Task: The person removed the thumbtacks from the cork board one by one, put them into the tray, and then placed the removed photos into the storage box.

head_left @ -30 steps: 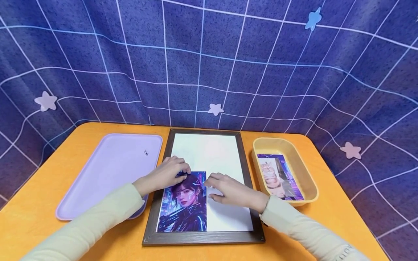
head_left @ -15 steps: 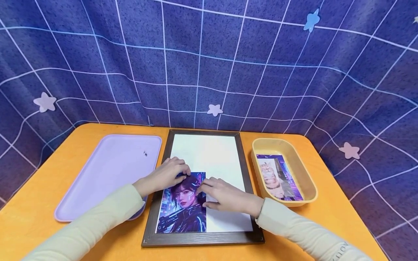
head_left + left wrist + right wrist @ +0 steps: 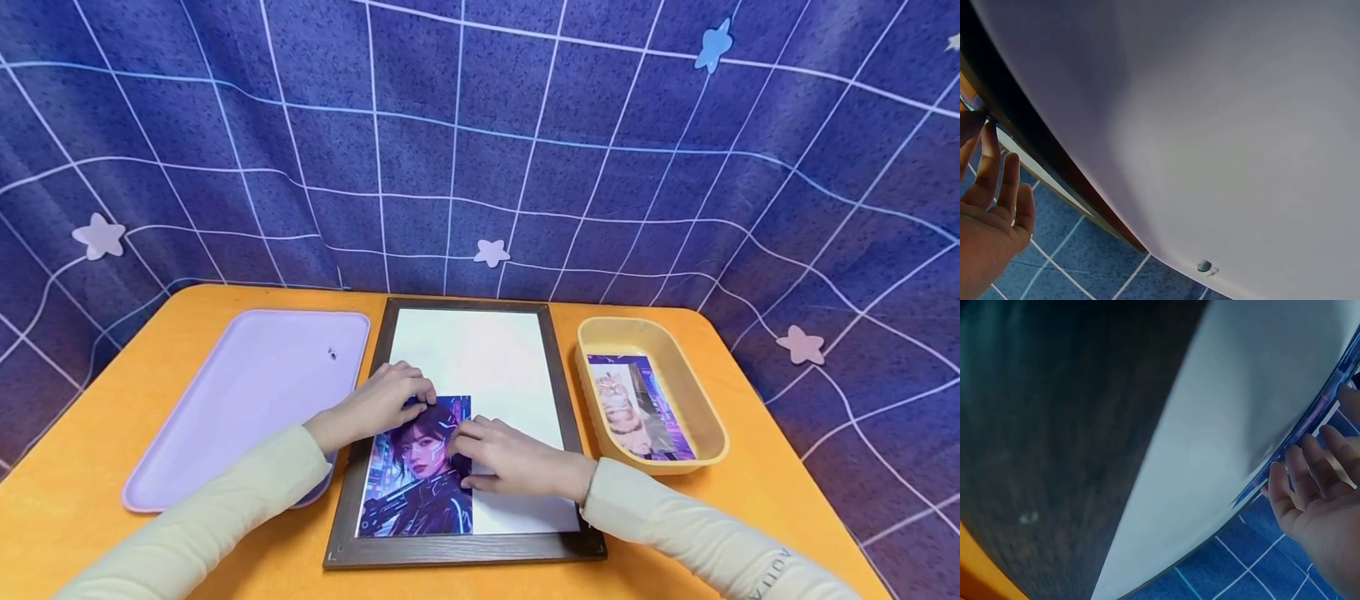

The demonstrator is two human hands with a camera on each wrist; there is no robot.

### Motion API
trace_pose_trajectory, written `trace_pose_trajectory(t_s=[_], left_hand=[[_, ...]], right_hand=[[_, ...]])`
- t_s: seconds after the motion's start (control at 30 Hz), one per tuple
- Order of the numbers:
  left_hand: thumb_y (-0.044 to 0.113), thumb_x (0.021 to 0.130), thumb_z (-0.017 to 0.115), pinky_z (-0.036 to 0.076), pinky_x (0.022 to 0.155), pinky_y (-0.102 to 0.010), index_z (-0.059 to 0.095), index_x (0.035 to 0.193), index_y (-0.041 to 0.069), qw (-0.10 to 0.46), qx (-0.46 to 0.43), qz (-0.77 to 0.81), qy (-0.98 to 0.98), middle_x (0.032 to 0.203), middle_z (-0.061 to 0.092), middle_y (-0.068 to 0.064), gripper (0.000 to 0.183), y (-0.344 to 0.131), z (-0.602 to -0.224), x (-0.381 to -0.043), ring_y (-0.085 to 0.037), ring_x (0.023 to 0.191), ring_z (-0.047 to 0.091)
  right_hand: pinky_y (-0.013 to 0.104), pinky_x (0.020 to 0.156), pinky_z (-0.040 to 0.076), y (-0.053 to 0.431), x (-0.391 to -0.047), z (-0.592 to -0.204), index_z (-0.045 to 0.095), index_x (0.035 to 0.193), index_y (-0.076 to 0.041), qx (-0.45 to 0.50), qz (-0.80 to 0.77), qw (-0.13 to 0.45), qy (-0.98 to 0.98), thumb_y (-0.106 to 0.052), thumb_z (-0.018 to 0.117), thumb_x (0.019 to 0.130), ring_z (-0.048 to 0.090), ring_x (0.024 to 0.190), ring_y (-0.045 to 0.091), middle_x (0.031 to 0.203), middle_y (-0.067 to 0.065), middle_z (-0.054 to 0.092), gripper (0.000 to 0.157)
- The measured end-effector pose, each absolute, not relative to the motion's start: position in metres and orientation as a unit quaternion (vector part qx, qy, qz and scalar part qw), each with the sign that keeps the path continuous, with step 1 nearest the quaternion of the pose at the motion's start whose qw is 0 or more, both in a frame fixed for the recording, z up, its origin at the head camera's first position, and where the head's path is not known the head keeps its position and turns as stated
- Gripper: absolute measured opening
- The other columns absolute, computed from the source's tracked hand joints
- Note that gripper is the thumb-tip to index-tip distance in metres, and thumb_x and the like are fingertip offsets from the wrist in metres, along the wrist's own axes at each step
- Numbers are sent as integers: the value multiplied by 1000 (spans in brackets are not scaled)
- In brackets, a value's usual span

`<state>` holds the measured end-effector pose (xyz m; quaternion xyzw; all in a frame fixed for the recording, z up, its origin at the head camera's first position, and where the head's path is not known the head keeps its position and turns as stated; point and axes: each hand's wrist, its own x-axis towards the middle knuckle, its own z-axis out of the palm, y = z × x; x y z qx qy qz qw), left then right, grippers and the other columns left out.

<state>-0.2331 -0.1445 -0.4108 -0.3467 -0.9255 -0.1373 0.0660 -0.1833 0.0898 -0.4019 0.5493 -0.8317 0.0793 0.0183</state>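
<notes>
A picture card (image 3: 417,508) of a person with a gun in neon purple and blue lies on the white panel (image 3: 480,350) of a dark-framed board (image 3: 465,550), in its near left quarter. My left hand (image 3: 382,398) is at the card's upper left; in the left wrist view its thumb and index finger (image 3: 989,153) pinch a small dark, shiny piece (image 3: 987,118), too small to name. My right hand (image 3: 510,457) rests over the card's right edge, its fingers (image 3: 1300,472) loosely extended and touching the card.
Left of the board lies a lilac tray (image 3: 255,400) holding a small metallic piece (image 3: 333,354). To the right, a yellow basket (image 3: 708,425) contains several picture cards, a cat picture (image 3: 621,412) on top. Behind the orange table (image 3: 660,533) hangs a blue gridded curtain (image 3: 420,150).
My right hand has shifted left and slightly nearer, from beside the card onto its right edge. The left hand and the card look unmoved.
</notes>
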Motion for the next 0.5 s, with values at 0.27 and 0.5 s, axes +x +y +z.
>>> trace_pose_trajectory(t_s=[0.27,0.5], left_hand=[[16,80,69,38,80,-40,67,87,21,71,-350,-140,-924,89,65,6,9,-145,-414,-234,-17,92,54],[16,79,69,37,81,-40,67,87,21,70,-350,-138,-924,89,65,7,9,-146,-415,-235,-17,93,54]], right_hand=[[24,96,39,90,-183,-402,56,114,-13,545,103,-10,-832,-31,62,85,49,107,11,119,-1,52,34],[25,95,39,90,-183,-404,57,114,-14,539,96,-24,-836,-31,62,85,47,108,11,120,-2,51,34]])
